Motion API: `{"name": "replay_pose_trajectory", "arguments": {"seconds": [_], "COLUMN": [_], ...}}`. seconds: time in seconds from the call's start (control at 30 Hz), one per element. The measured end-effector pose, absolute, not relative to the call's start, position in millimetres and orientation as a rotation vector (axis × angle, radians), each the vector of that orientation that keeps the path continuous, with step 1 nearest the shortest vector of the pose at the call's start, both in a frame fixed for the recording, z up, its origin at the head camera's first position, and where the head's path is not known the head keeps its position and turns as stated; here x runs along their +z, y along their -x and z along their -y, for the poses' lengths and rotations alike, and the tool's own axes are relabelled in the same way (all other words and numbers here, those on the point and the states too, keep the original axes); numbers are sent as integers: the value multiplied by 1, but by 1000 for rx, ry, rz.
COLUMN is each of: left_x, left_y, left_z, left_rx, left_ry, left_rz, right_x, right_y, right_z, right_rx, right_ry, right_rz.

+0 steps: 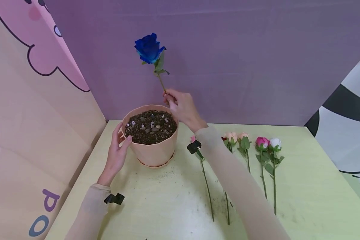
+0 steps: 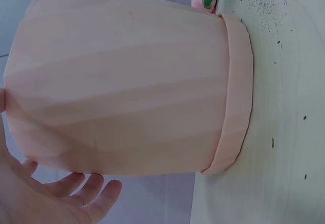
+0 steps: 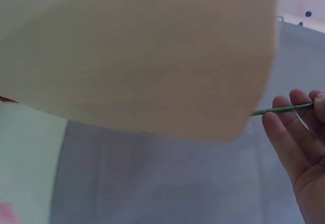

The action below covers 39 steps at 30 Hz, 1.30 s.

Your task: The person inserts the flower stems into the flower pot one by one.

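Note:
A pink flowerpot (image 1: 154,155) full of dark soil (image 1: 151,128) with pebbles stands on its saucer at the back left of the table. My left hand (image 1: 117,155) holds its left side, thumb at the rim and fingers spread along the outer wall, also visible in the left wrist view. Above the pot's right rim, my right hand (image 1: 183,106) pinches the stem of a blue rose (image 1: 149,49) between thumb and fingers. The bloom points up, leaning left. In the right wrist view the green stem (image 3: 284,109) passes between the fingertips; its lower end sits close to the pot wall.
Several more artificial flowers lie right of the pot, among them a magenta one (image 1: 262,142) and a white one (image 1: 275,143); the right forearm partly covers others. Soil crumbs (image 1: 168,175) dot the table (image 1: 171,206). A purple backdrop (image 1: 243,66) rises behind.

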State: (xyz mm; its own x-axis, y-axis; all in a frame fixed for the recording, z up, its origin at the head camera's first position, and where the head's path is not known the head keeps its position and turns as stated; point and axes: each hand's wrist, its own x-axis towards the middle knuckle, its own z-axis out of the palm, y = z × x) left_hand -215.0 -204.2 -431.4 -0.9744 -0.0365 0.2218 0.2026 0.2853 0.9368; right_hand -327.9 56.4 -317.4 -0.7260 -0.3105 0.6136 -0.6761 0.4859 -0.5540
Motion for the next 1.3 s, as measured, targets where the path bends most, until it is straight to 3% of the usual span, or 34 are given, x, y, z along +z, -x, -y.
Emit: {"name": "replay_pose_trajectory", "arguments": {"seconds": [0.8,1.3], "left_x": [-439,-438], "left_y": [208,215], "left_z": [203,203], "left_rx": [-1767,-1742], "left_ry": [128,164], "left_rz": [2327,2351], "right_x": [-371,-371], "right_y": [340,330], "right_z": [-58,-62], "right_rx": [1350,1492], "right_ry": [-673,-472], "right_rz": [2146,2308]}}
